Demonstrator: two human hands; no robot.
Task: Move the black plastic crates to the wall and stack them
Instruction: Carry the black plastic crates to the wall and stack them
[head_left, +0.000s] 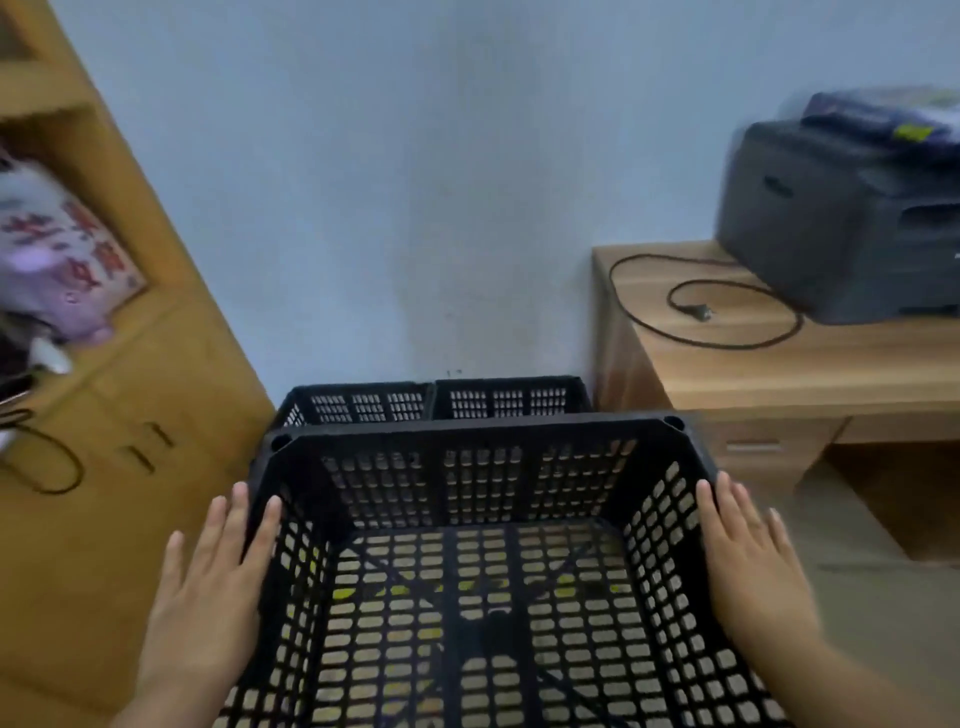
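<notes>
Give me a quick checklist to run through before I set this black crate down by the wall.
1. Both sides held: ok. The left hand and right hand press flat on opposite sides of the black perforated plastic crate.
2. Firm grip: cannot tell. The fingers lie open along the walls and are not hooked under the rim.
3. Crate empty: ok. Only floor shows through its mesh.
4. Target in place: ok. Two black slotted crates sit at the pale wall.
5. Side clearance: ok. The wooden cabinet and wooden desk flank the gap.
6. Alignment for stacking: cannot tell from this angle.
</notes>
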